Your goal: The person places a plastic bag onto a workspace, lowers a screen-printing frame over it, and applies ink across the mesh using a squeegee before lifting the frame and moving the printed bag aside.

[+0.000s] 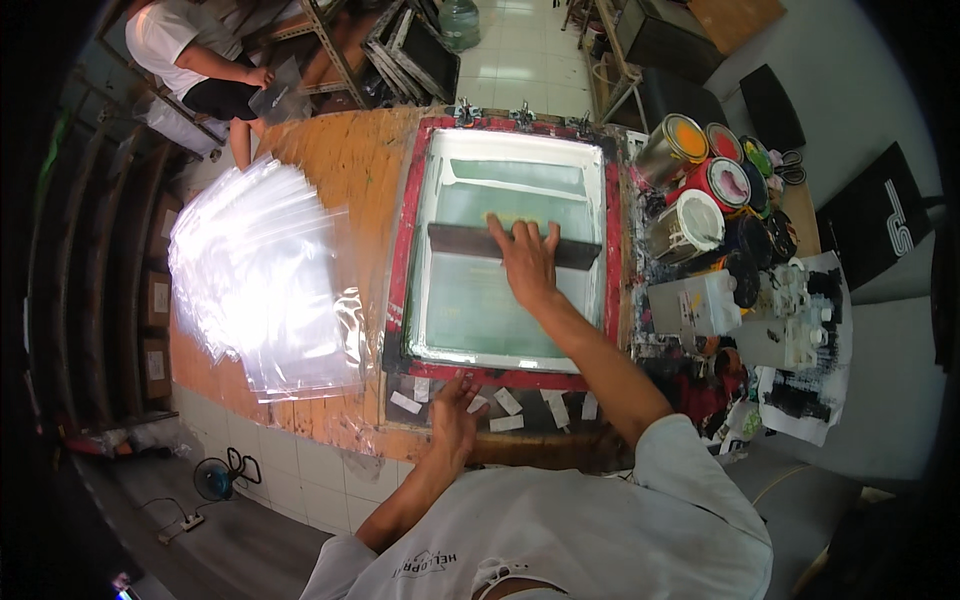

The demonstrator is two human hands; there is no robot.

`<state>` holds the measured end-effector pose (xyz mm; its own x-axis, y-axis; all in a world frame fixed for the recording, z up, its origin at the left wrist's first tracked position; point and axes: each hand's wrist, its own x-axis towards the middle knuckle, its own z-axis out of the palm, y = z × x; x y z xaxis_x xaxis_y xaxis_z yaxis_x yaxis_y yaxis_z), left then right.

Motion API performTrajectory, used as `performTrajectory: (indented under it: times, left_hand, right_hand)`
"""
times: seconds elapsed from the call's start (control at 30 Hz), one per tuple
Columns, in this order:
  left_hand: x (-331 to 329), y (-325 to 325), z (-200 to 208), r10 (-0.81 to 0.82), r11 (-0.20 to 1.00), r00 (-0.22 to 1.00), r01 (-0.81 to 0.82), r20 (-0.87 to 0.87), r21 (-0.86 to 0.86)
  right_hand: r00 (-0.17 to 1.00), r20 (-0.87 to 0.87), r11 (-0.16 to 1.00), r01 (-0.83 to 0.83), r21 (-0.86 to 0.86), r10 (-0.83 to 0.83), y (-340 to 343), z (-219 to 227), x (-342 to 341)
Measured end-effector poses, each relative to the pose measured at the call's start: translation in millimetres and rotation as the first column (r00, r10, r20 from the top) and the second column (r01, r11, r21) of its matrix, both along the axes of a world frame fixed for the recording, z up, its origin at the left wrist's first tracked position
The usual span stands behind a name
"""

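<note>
My right hand (pixel 525 262) grips the squeegee (pixel 512 246) mid-screen (pixel 500 300); my open left hand (pixel 452 410) steadies the frame's near edge. Next: an even pull.

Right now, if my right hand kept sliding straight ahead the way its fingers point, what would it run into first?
The right hand lies on the squeegee, fingers pointing to the screen's far end. Straight on it would cross the wet mesh and probably meet the far side of the red frame, just before the hinge clamps.

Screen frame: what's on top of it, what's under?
On the red screen frame: a dark squeegee under the right hand. The left hand is at the front edge. Whatever lies under the mesh is hidden.
</note>
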<state>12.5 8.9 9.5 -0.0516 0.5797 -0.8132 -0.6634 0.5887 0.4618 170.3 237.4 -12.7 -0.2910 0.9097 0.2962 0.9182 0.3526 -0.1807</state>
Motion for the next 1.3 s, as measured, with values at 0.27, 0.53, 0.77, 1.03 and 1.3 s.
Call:
performTrajectory:
  times: [0.27,0.53,0.77,1.03,1.3]
  left_hand:
    - [2,-5,2,0.142,0.990,0.990,-0.142,0.024,-0.014]
    - [-7,-8,1,0.063,0.997,0.998,-0.064,0.021,0.039]
    - [-19,1,61,0.012,0.972,0.997,-0.031,0.081,0.234]
    - [-37,102,142,-0.200,0.434,0.968,-0.049,0.150,0.900]
    - [-17,331,40,0.107,0.579,0.728,0.508,-0.677,0.638]
  right_hand:
    - [0.993,0.114,0.999,0.040,-0.031,-0.037,146,7,12]
    - [0.988,-0.051,0.892,-0.155,-0.425,0.148,39,54,22]
    - [0.991,-0.068,0.980,-0.122,-0.156,0.112,-143,129,-4]
    - [0.993,-0.055,0.928,-0.079,0.364,0.106,-68,250,2]
    - [0.999,-0.008,0.996,-0.052,0.076,0.053,8,334,27]
